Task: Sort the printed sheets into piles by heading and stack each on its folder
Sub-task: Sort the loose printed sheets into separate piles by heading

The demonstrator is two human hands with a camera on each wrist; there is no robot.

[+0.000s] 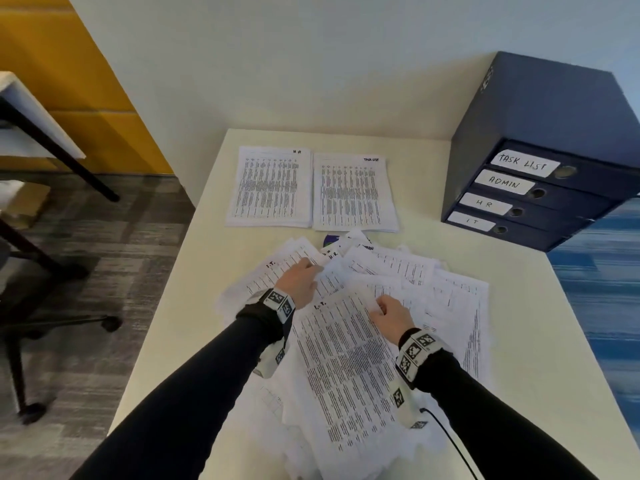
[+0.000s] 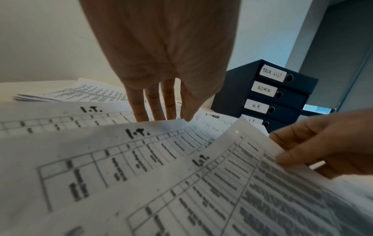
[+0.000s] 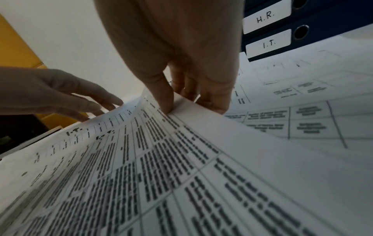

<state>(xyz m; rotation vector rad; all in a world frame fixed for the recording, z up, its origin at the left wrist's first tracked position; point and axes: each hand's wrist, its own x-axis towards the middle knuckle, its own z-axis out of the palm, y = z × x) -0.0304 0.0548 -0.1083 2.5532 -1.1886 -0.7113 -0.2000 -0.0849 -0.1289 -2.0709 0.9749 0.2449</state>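
Note:
A loose heap of printed sheets (image 1: 398, 271) covers the middle of the white table (image 1: 540, 341). My right hand (image 1: 379, 308) pinches the upper right edge of a sheet headed I.T. (image 1: 343, 351), thumb on top (image 3: 163, 99), lifting that edge off the heap. My left hand (image 1: 313, 270) rests with straight fingers (image 2: 139, 110) on other I.T. sheets (image 2: 90, 143) at the heap's left. Two neat piles lie at the back: H.R. (image 1: 273, 187) and Task List (image 1: 353, 194). Dark blue folders (image 1: 519, 202) are stacked at the right, labelled Task List, Admin, H.R., I.T. (image 3: 268, 43).
The table's left edge (image 1: 166, 306) drops to grey carpet, where an office chair base (image 1: 20, 341) and another desk (image 1: 41, 126) stand. A black cable (image 1: 446, 438) runs near my right wrist. A small dark object (image 1: 330, 239) peeks from under the heap.

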